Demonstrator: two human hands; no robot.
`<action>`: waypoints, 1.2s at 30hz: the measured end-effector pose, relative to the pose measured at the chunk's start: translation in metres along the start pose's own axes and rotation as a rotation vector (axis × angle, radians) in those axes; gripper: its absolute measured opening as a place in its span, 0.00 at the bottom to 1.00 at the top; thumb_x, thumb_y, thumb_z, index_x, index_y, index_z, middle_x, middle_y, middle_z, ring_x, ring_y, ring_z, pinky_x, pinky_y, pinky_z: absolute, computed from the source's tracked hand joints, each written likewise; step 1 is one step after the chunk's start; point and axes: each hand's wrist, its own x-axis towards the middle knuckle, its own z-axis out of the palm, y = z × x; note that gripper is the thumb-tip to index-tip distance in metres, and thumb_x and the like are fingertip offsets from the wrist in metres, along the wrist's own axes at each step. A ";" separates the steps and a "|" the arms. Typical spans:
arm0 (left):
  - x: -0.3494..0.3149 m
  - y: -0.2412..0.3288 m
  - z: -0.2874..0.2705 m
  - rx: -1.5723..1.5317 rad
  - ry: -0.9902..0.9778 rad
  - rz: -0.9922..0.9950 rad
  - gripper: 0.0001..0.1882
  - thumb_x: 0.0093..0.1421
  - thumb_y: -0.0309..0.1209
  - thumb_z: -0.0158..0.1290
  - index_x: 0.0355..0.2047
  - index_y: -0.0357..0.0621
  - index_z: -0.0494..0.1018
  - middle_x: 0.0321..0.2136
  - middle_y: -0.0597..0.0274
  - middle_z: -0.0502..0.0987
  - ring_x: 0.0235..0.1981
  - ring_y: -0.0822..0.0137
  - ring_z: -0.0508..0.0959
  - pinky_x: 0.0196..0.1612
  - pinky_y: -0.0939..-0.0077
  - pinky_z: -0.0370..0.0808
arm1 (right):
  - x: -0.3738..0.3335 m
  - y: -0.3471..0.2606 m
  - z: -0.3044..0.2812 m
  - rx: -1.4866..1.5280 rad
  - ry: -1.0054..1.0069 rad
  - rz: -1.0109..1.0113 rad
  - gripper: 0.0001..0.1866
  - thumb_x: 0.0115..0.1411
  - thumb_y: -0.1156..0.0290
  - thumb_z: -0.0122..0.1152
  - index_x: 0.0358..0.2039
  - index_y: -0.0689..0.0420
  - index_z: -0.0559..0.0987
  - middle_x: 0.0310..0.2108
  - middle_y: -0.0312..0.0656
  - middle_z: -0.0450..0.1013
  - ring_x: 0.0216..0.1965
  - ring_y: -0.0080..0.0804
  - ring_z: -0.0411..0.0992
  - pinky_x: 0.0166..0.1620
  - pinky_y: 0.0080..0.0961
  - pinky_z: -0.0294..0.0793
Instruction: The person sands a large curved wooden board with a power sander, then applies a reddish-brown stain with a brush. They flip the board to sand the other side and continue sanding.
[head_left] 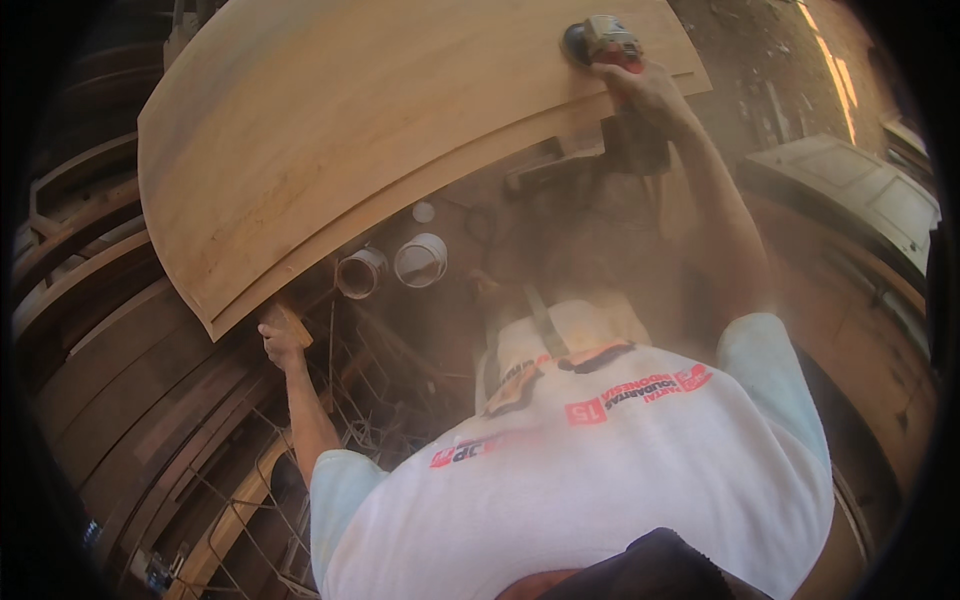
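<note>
A wide pale wooden panel (380, 130) with a stepped near edge lies across the far side. Closed round the body of a power sander (612, 42), my right hand (640, 88) is over the panel's right end. The tool is light-coloured with a red part, and its dark round head rests on the wood. My left hand (282, 342) is below the panel's near left corner, its fingers closed round a short piece of wood (293, 325). Whether that wood joins the panel cannot be made out.
Two open pails (421, 262) stand on the floor below the panel, with a small white round thing (424, 212) beside them. Boards (130, 400) are stacked at left, near a metal wire frame (265, 500). A pale panelled door (850, 190) lies at right. Dust hazes the air.
</note>
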 end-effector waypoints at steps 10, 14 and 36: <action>-0.001 0.008 -0.002 -0.054 -0.031 0.013 0.44 0.74 0.57 0.24 0.58 0.21 0.70 0.57 0.27 0.73 0.61 0.35 0.72 0.64 0.48 0.67 | -0.048 -0.077 0.117 -0.084 -0.163 -0.182 0.27 0.55 0.48 0.66 0.46 0.57 0.82 0.31 0.43 0.78 0.36 0.33 0.76 0.42 0.34 0.75; -0.002 0.004 -0.002 0.031 -0.003 0.007 0.45 0.74 0.57 0.22 0.58 0.20 0.69 0.57 0.26 0.73 0.61 0.35 0.72 0.64 0.47 0.67 | -0.023 -0.020 0.024 -0.067 -0.054 0.000 0.31 0.55 0.45 0.68 0.47 0.59 0.82 0.35 0.42 0.79 0.38 0.31 0.76 0.44 0.31 0.75; -0.020 0.010 0.009 -0.097 0.132 0.040 0.41 0.73 0.55 0.27 0.53 0.30 0.77 0.53 0.33 0.78 0.57 0.36 0.75 0.60 0.46 0.69 | -0.112 -0.128 0.231 -0.175 -0.274 -0.233 0.35 0.53 0.46 0.68 0.50 0.64 0.80 0.42 0.58 0.80 0.45 0.52 0.80 0.49 0.42 0.77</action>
